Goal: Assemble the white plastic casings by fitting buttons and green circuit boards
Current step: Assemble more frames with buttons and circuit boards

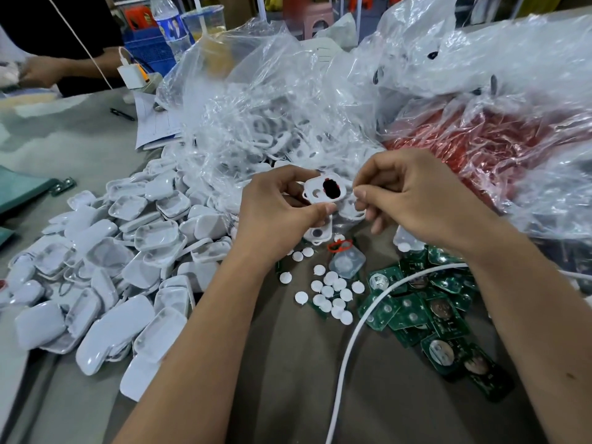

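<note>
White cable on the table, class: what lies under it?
The white cable crosses over green circuit boards beside loose white buttons. Nearer the camera it lies on the bare table. Board parts beneath it are hidden.

water bottle (pixel 169 22) label, paper sheet (pixel 157 121) print, both too blurred to read

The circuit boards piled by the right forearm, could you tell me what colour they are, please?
The circuit boards are green, clearest in the head view.
</note>
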### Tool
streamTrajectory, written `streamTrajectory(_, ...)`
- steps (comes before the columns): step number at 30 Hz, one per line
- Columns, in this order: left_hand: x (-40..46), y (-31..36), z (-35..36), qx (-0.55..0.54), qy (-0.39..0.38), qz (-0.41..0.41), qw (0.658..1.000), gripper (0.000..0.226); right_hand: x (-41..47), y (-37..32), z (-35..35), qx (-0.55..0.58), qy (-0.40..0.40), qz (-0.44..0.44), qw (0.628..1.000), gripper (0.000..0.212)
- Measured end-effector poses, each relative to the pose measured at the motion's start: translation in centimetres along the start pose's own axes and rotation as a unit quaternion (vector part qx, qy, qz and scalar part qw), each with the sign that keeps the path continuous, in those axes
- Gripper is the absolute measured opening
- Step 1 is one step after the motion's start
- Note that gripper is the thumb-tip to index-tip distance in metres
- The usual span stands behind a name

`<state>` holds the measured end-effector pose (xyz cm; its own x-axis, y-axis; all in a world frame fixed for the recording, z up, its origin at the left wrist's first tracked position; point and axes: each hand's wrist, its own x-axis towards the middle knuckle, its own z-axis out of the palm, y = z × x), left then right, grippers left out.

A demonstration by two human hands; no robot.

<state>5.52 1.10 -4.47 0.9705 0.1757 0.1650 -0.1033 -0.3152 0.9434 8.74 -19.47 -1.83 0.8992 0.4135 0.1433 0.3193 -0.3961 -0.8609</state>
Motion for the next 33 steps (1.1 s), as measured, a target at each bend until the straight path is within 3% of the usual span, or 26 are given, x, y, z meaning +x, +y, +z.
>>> streamTrajectory(9, -0.2, 0.2, 0.4, 0.038, -0.021, 0.026, 0.999, 0.035, 0.4, 0.3, 1.1, 0.136, 0.068, -0.019, 0.988, 0.006)
streamTrajectory(12, -0.1, 0.1, -0.4, -0.018, -0.103, -0.012, 0.994, 0.039, 0.4, 0.3, 0.9, 0.11, 0.078, -0.05, 0.99, 0.007)
streamTrajectory(15, -0.2, 0.3, -1.9, -0.085, -0.236, -0.047, 0.967, 0.037, 0.3, 0.1, 0.3, 0.082, 0.046, -0.069, 0.993, 0.012)
streamTrajectory(19, -0.2, 0.2, -2.8, -0.102, -0.298, -0.05, 0.948, 0.037, 0.0, -0.4, 0.1, 0.087, -0.031, -0.071, 0.993, 0.014)
streamTrajectory(24, -0.1, 0.3, -2.8, -0.076, -0.328, -0.054, 0.94, 0.037, -0.3, -0.9, 0.3, 0.061, -0.072, -0.062, 0.994, 0.011)
streamTrajectory(33, -0.3, 0.7, -2.8, -0.03, -0.342, -0.051, 0.938, 0.033, -0.4, -1.8, 0.9, -0.105, -0.139, -0.057, 0.983, 0.012)
